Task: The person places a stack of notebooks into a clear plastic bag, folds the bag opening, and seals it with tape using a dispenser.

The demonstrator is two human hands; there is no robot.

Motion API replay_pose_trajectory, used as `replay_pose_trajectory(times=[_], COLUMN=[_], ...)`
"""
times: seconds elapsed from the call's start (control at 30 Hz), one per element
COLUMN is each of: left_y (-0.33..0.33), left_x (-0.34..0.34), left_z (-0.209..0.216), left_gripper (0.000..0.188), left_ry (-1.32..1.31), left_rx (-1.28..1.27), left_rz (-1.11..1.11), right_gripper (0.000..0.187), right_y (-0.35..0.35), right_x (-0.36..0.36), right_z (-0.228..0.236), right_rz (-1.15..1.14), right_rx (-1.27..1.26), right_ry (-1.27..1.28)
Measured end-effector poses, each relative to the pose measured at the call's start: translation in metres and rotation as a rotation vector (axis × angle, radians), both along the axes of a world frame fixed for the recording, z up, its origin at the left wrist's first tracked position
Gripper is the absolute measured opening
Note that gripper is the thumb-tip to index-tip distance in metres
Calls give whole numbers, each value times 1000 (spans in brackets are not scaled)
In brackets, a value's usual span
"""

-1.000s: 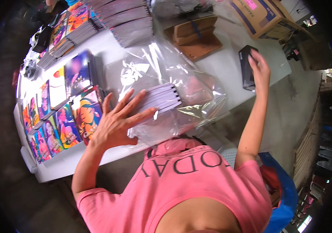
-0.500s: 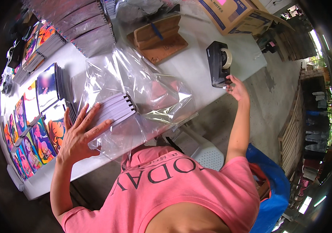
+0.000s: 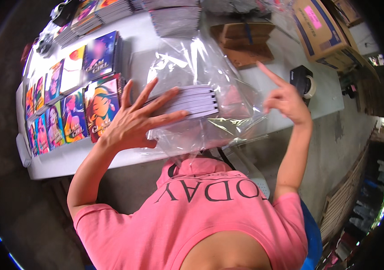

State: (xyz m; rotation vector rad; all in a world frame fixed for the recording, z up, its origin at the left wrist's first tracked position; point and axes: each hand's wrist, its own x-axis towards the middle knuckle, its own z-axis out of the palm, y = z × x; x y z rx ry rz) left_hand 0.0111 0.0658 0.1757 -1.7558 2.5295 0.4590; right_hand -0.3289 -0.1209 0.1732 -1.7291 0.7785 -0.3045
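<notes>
Their L hand (image 3: 132, 119), nearer, flat w/ fingers splayed, rested on but didn't grip the notebook stack (image 3: 197, 101), whose long axis ran rightward fr. that hand, amid clear plastic (image 3: 187, 58), twd their R hand (image 3: 290, 104), index out, others part-curled, hold unclear.

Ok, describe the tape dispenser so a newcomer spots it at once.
On the white table, go to the right end, below the large cardboard box in the picture. Beside the right hand sits the tape dispenser. Its black body with a cream roll of tape sets it apart from that box and the brown, blue-banded piece nearby.
</notes>
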Motion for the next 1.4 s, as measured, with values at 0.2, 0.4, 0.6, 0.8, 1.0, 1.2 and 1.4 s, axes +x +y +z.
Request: replay_pose_trajectory(times=[0.2,0.4,0.6,0.8,1.0,1.2,1.4], left_y=[1,5,2,-3,-44,-13,-15], left_x=[0,4,4,-18,-10,12,16], left_z=[4,-2,0,-20,-5,-25,-48], left_gripper=[116,114,102,22,28,105,54], left_ry=[-23,24,61,478,655,840,968], left_rx=[14,6,-23,-380,-712,-317,30], left_rz=[1,27,-3,203,503,560,717], right_gripper=[91,100,44,12,105,129,99], right_y=[36,23,81,84,70,77,52], right_x=[168,133,124,142,133,156,168], right_z=[32,40,-40,3,-12,-21,-21], right_rz=[419,325,192,-29,-84,-157,-97], right_rx=[-212,-895,-1369,-874,-450,-128,147], right_ry=[231,587,-210,-466,-306,-174,-151])
